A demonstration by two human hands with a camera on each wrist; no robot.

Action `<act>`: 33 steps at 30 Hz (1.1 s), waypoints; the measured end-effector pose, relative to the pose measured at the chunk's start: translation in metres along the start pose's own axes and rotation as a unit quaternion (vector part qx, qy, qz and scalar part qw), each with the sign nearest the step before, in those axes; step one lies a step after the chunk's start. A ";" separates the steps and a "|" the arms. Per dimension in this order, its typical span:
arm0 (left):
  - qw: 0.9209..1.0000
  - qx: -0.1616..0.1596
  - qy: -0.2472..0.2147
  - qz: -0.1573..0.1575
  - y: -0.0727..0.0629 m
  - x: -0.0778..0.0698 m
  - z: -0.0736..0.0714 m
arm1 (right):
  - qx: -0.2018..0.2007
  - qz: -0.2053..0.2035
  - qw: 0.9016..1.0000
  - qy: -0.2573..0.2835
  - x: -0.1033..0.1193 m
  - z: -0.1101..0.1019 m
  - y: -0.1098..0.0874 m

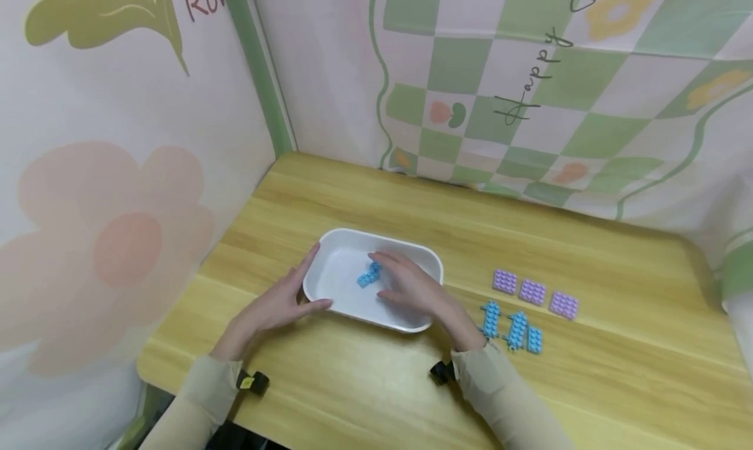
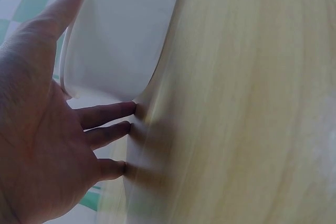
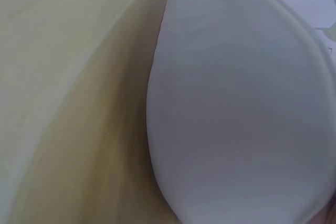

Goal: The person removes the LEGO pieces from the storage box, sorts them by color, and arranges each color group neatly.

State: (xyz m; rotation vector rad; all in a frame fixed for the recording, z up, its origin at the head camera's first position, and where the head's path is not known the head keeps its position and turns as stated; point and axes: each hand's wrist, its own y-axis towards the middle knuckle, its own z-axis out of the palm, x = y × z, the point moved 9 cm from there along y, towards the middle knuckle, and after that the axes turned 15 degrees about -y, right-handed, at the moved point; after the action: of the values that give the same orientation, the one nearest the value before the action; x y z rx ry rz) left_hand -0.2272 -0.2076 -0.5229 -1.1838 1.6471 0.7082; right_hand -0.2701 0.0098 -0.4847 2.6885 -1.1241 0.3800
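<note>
A white tray [image 1: 347, 306] stands on the table, with light-blue toy bricks [image 1: 368, 277] lying inside it. My left hand [image 1: 279, 303] rests at the tray's left end, its thumb at the near rim and its fingers by the left side. From the left wrist view, that hand [image 2: 58, 129] has its fingers spread beside the tray's outer wall [image 2: 121, 30]. Reaching over the right part of the tray, my right hand [image 1: 408, 283] has its thumb and fingers apart, close to the bricks. The right wrist view shows mostly the tray's outer wall [image 3: 236, 103].
On the wooden table [image 1: 376, 384], right of the tray, three purple brick plates [image 1: 532, 292] lie in a row. Nearer me lie blue wheel-base bricks [image 1: 491, 319] and a plain blue brick [image 1: 534, 339]. Printed curtains [image 1: 459, 110] hang behind the table.
</note>
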 end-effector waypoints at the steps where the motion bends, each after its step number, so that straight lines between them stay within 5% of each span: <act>1: 1.000 0.000 0.001 0.000 0.000 0.000 0.000 | 0.000 -0.001 1.000 -0.001 0.000 0.000 0.002; 9: 1.000 -0.003 0.016 0.002 0.002 -0.001 -0.003 | 0.012 0.024 0.999 0.019 -0.010 0.008 0.011; 21: 1.000 0.000 0.008 -0.007 0.002 0.002 -0.001 | 0.007 0.055 0.997 -0.052 -0.008 0.010 0.014; 33: 1.000 -0.003 0.010 -0.020 -0.001 0.002 -0.002 | -0.048 0.010 0.998 0.045 0.002 -0.014 0.005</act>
State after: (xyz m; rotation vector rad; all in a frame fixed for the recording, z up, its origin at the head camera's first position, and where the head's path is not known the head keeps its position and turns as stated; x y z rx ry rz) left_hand -0.2272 -0.2103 -0.5239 -1.2273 1.6344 0.6793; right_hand -0.2743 0.0087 -0.4704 2.5529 -1.1151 0.4340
